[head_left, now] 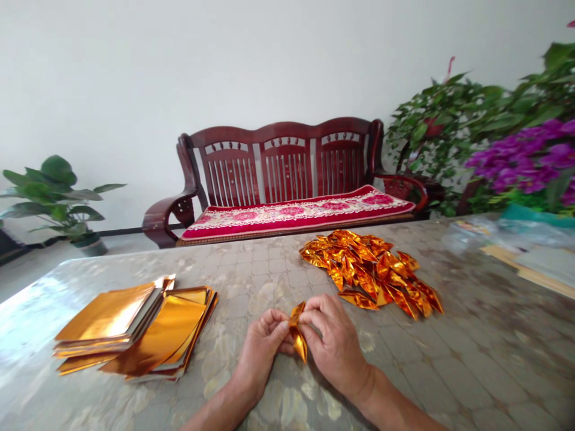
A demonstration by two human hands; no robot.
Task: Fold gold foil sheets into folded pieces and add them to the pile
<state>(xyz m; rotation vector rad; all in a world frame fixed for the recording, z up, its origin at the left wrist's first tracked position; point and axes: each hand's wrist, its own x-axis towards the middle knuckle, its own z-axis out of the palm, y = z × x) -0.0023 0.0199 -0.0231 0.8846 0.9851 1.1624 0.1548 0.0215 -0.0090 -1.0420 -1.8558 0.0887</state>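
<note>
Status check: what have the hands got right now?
Left hand, right hand: pinching a folded gold foil piece. Flat foil sheets to the left, folded foil pile ahead, neither touching the hands.

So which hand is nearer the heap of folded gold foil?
The right hand is nearer: it sits just below and to the left of the heap of folded gold foil, close to it. The left hand is farther away, on the right hand's other side.

A strip of gold-coloured metallic foil [297, 338] is folded into a narrow, creased, pointed form, with its reflective orange-gold faces exposed and its lower tip directed downward. The left hand [263, 347] and right hand [335, 350] pinch its upper section from opposite sides.
</note>
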